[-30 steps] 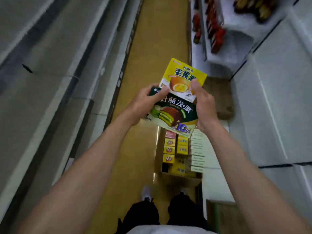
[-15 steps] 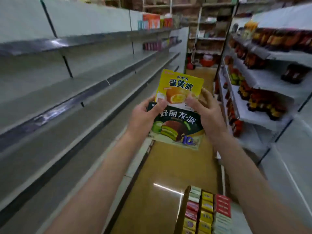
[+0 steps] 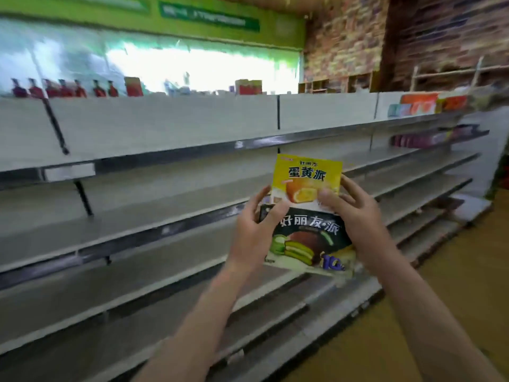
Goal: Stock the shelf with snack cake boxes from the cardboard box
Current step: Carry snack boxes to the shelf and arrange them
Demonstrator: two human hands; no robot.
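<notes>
Grey metal shelves (image 3: 165, 216) run in long tiers from nine o'clock across to three o'clock, slanting away toward the far end of the aisle. Up at ten o'clock a row of dark red bottles (image 3: 63, 89) stands along the top of the unit, with a red box (image 3: 133, 86) just beside them and a green sign board (image 3: 137, 12) on the wall behind. Near the middle, the person's two bare forearms reach forward from six o'clock toward the shelving. The left hand (image 3: 254, 232) has its thumb laid across the front of a dark box (image 3: 311, 244) printed with green and chocolate cakes, fingers curled round its left edge. A yellow box (image 3: 307, 176) stands upright behind it, its lower part hidden by the dark one, so the two are held together as a stack in front of the middle tiers, touching no shelf. The right hand (image 3: 355, 213) grips the right side of the stack, thumb pressed on the yellow front where the two boxes overlap, fingers wrapped behind. Out at two o'clock, orange and pale packets (image 3: 421, 104) sit on the top tier, and purple packs (image 3: 421, 139) line the tier below. A brick wall (image 3: 385, 37) rises at one o'clock, and yellowish floor (image 3: 454, 299) shows at four o'clock.
</notes>
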